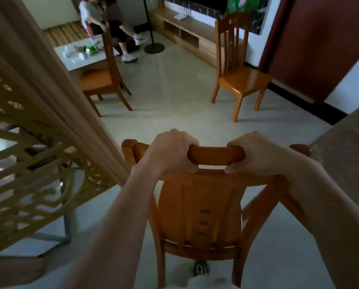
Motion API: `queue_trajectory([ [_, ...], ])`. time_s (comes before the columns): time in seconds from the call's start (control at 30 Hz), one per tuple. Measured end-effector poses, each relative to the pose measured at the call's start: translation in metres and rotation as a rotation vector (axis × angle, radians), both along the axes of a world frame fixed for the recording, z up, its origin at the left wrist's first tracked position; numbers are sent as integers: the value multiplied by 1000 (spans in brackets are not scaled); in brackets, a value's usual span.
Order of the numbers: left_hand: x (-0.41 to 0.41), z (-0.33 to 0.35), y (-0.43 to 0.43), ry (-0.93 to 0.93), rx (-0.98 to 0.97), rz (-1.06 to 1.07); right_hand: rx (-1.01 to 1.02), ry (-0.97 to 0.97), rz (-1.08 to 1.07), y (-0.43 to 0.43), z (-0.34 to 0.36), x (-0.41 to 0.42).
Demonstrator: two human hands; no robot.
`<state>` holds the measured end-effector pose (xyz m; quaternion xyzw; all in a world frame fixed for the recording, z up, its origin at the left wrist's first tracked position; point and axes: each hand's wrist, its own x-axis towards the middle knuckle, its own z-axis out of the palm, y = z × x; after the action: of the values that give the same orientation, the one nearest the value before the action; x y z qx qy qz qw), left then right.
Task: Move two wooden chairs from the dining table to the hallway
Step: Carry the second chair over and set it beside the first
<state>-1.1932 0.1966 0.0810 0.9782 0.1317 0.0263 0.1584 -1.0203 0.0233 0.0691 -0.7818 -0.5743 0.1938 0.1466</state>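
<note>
Gripping the top rail of a wooden chair [201,207], we see both hands closed around it: the left hand [170,151] wraps the rail left of centre, the right hand [257,152] right of centre, bare wood showing between them. This chair sits directly below us on the pale tiled floor [174,97], beside a carved wooden screen [34,155] on our left. A second wooden chair [236,65] stands alone farther ahead near a low cabinet [187,32]. A third chair [103,78] is at the white bench [87,61].
</note>
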Motion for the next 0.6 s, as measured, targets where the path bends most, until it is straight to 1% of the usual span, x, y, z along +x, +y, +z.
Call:
queue_trajectory([
  [0.23, 87, -11, 49, 16, -67, -123, -11, -6, -114, 29, -12, 65],
  [0.5, 190, -19, 114, 12, -75, -273, -27, -39, -269, 69, -17, 130],
  [0.6, 236, -21, 131, 17, -62, -371, -6, -12, -371, 78, -14, 157],
])
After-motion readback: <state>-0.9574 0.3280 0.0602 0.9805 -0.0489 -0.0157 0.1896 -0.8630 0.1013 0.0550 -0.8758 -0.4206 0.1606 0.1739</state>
